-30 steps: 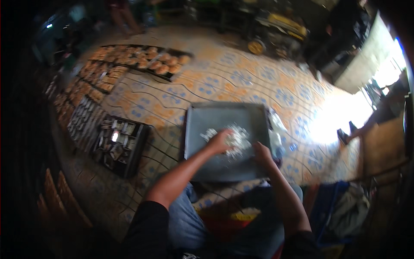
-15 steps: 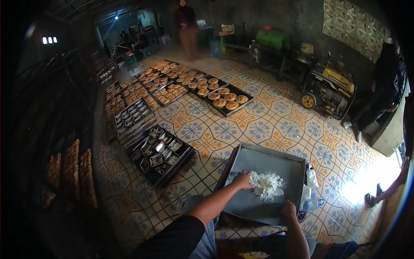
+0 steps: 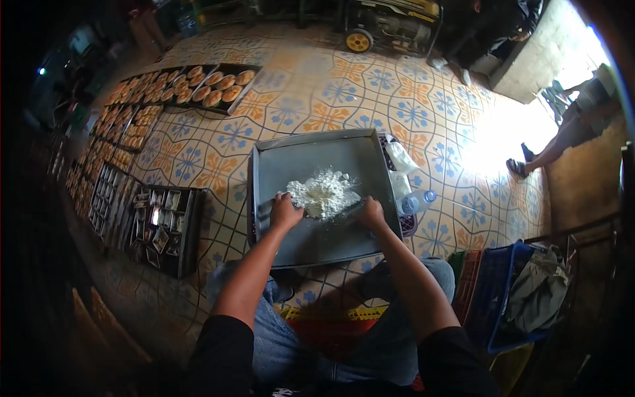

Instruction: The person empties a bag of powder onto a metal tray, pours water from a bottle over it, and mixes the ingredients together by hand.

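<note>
Grey metal formed the wide, shallow tray (image 3: 281, 159) in the head view, which lay in front of the person's knees on the patterned tile floor's side of the lap. White powder (image 3: 322, 193) sat heaped near the tray's middle, with thin scatterings around it. At the heap's eight o'clock, the left hand (image 3: 286, 210) touched the powder's edge with bent fingers; whether it gripped any of it, I could not tell. At four o'clock, the right hand (image 3: 372, 215) was curled beside the heap, and its grasp could not be made out.

Around the tray, a clear plastic bottle (image 3: 417, 200) lay at three o'clock and a white bag (image 3: 401, 156) at two. Metal tins (image 3: 159, 225) filled a dark tray near nine o'clock. Round baked goods (image 3: 221, 85) stood between ten and eleven, and a blue crate (image 3: 493, 301) stood at four.
</note>
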